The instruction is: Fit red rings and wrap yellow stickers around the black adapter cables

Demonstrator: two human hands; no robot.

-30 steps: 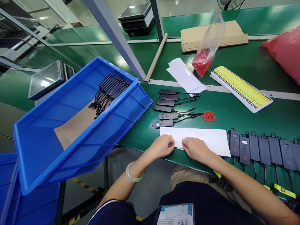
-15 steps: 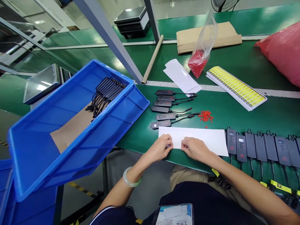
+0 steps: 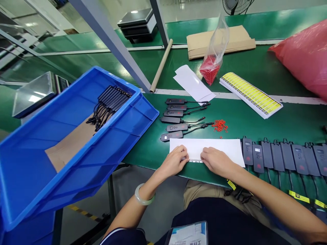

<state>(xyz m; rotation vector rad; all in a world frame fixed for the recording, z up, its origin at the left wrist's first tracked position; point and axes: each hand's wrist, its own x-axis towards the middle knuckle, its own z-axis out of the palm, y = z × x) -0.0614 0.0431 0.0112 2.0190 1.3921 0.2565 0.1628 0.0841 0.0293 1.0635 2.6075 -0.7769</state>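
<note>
Right hand (image 3: 215, 160) has shifted farther from left hand (image 3: 176, 160) along white sheet (image 3: 195, 148)

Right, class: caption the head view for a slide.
Left hand and right hand at the near edge of a white sheet, red rings and dark cabled devices beyond.

Green workbench (image 3: 148, 146) over grey floor (image 3: 168, 192)

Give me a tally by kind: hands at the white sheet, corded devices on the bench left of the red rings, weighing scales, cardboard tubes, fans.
Hands: 2
Corded devices: 6
Weighing scales: 2
Cardboard tubes: 1
Fans: 1
Total: 12
</note>
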